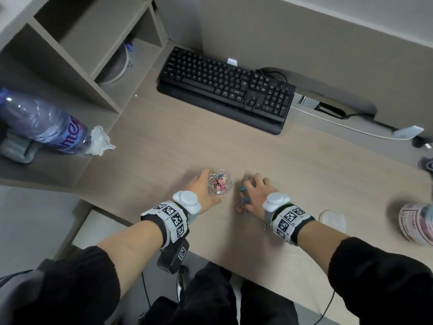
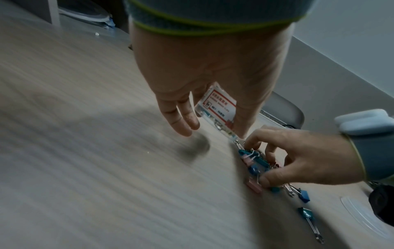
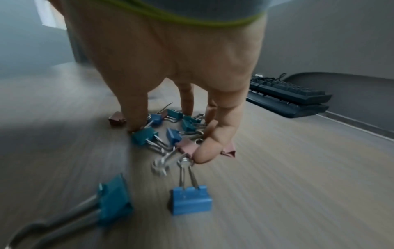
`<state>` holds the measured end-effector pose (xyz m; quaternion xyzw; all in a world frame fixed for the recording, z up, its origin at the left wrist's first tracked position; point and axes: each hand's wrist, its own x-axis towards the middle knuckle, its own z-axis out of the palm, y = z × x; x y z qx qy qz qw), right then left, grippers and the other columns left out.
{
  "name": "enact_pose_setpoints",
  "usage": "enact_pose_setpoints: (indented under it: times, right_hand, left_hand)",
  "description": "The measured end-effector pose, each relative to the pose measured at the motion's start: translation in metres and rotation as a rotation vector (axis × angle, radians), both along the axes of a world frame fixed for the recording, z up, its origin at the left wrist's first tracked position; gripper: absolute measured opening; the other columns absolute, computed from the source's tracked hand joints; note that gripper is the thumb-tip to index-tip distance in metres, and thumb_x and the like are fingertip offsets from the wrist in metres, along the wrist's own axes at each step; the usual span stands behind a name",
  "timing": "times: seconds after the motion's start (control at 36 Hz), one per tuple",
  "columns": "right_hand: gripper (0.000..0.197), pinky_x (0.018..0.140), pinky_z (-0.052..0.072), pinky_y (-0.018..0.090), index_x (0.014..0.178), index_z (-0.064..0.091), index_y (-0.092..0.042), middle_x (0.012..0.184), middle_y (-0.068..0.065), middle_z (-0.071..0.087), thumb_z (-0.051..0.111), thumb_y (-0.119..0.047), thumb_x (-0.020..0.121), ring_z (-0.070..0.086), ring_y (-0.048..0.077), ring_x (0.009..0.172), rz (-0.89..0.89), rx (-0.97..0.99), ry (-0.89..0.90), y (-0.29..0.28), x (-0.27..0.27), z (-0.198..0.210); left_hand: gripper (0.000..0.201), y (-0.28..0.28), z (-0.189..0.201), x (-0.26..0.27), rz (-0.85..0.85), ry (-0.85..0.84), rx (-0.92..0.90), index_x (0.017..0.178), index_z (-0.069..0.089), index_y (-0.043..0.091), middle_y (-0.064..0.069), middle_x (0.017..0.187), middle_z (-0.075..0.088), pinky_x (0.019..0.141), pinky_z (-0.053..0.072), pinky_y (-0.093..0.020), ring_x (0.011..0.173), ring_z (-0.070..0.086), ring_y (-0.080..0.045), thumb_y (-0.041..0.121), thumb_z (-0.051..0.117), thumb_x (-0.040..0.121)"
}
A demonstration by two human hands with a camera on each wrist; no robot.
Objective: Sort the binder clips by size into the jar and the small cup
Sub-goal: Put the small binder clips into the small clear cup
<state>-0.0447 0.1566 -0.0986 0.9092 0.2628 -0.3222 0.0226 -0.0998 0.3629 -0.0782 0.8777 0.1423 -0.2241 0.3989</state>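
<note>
Your left hand (image 1: 203, 189) wraps the small cup (image 1: 219, 182) of clips at desk centre. At its 3 o'clock, your right hand (image 1: 255, 193) arches palm-down over the binder clips (image 3: 170, 133), fingertips (image 3: 203, 154) pinching them. The jar (image 1: 416, 223) stands far toward 3 o'clock.

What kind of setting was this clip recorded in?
Most likely an office or study desk: a black keyboard sits at the back of a wood-grain desk, open shelving stands to the left, and loose binder clips lie on the desktop.
</note>
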Motion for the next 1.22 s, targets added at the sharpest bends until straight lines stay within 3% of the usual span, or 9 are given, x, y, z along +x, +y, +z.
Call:
enact_pose_setpoints:
  times: [0.19, 0.42, 0.58, 0.72, 0.81, 0.89, 0.94, 1.06, 1.22]
  right_hand:
    - [0.052, 0.082, 0.051, 0.044, 0.136, 0.038, -0.022, 0.133, 0.010, 0.029, 0.054, -0.010, 0.088, 0.044, 0.032, 0.114, -0.051, 0.020, 0.045, -0.001, 0.002, -0.004]
    - [0.036, 0.073, 0.051, 0.040, 0.120, 0.049, -0.017, 0.110, 0.007, 0.041, 0.051, -0.007, 0.085, 0.054, 0.030, 0.093, -0.087, 0.111, 0.063, -0.024, 0.018, -0.007]
    - [0.029, 0.074, 0.054, 0.044, 0.118, 0.049, -0.023, 0.110, 0.002, 0.044, 0.053, -0.024, 0.089, 0.058, 0.030, 0.092, -0.080, 0.240, 0.102, -0.069, 0.019, -0.007]
    - [0.066, 0.090, 0.048, 0.045, 0.125, 0.044, -0.035, 0.133, -0.002, 0.033, 0.068, -0.060, 0.069, 0.043, 0.027, 0.110, -0.146, 0.216, 0.024, -0.101, 0.023, -0.005]
    - [0.090, 0.092, 0.049, 0.046, 0.140, 0.027, -0.040, 0.144, -0.004, 0.024, 0.070, -0.063, 0.065, 0.042, 0.029, 0.117, -0.021, 0.147, 0.054, -0.102, 0.015, -0.006]
    - [0.094, 0.091, 0.051, 0.045, 0.144, 0.017, -0.038, 0.146, -0.001, 0.021, 0.070, -0.057, 0.069, 0.044, 0.032, 0.119, 0.085, 0.106, 0.039, -0.089, 0.003, -0.006]
    - [0.082, 0.089, 0.052, 0.045, 0.142, 0.022, -0.039, 0.145, 0.001, 0.022, 0.068, -0.052, 0.075, 0.048, 0.035, 0.116, 0.068, 0.119, 0.034, -0.082, -0.004, -0.006]
    - [0.052, 0.074, 0.054, 0.040, 0.128, 0.034, -0.045, 0.136, 0.002, 0.028, 0.061, -0.031, 0.086, 0.061, 0.035, 0.098, -0.011, 0.184, 0.027, -0.070, -0.007, -0.008]
    - [0.054, 0.064, 0.042, 0.035, 0.136, 0.032, -0.033, 0.132, 0.008, 0.034, 0.051, -0.014, 0.091, 0.063, 0.036, 0.091, -0.049, 0.102, 0.006, -0.055, 0.001, -0.011]
  left_hand:
    - [0.069, -0.018, -0.002, -0.008, 0.028, 0.022, 0.012, 0.129, 0.042, 0.017, 0.001, 0.110, 0.059, 0.077, 0.051, -0.030, 0.093, 0.060, -0.020, 0.022, 0.079, 0.070]
    - [0.069, -0.042, 0.002, -0.020, 0.067, 0.037, 0.009, 0.131, 0.041, 0.014, 0.000, 0.110, 0.059, 0.070, 0.043, -0.022, 0.091, 0.058, -0.017, 0.019, 0.078, 0.073]
    - [0.070, -0.061, 0.010, -0.025, 0.127, 0.001, -0.008, 0.132, 0.042, 0.012, 0.002, 0.114, 0.058, 0.075, 0.041, -0.020, 0.095, 0.057, -0.015, 0.018, 0.080, 0.073]
    - [0.071, -0.074, 0.013, -0.033, 0.140, -0.009, 0.004, 0.133, 0.040, 0.014, 0.000, 0.116, 0.059, 0.062, 0.036, -0.007, 0.092, 0.056, -0.014, 0.020, 0.080, 0.075]
    - [0.071, -0.082, 0.013, -0.040, 0.155, -0.006, 0.003, 0.133, 0.040, 0.014, -0.001, 0.115, 0.059, 0.065, 0.039, -0.012, 0.094, 0.057, -0.016, 0.018, 0.079, 0.074]
    - [0.072, -0.087, 0.013, -0.046, 0.172, -0.011, -0.008, 0.133, 0.040, 0.015, -0.001, 0.115, 0.060, 0.070, 0.042, -0.015, 0.096, 0.059, -0.018, 0.017, 0.080, 0.072]
    - [0.070, -0.091, 0.013, -0.051, 0.176, -0.014, -0.002, 0.131, 0.041, 0.016, 0.001, 0.112, 0.060, 0.065, 0.040, -0.011, 0.093, 0.059, -0.017, 0.017, 0.079, 0.072]
    - [0.068, -0.095, 0.010, -0.056, 0.188, -0.024, -0.008, 0.128, 0.043, 0.016, 0.000, 0.110, 0.062, 0.075, 0.050, -0.027, 0.095, 0.061, -0.021, 0.017, 0.079, 0.070]
    - [0.068, -0.094, 0.007, -0.059, 0.188, -0.032, -0.027, 0.128, 0.044, 0.014, -0.001, 0.109, 0.063, 0.076, 0.051, -0.029, 0.094, 0.061, -0.021, 0.016, 0.079, 0.070]
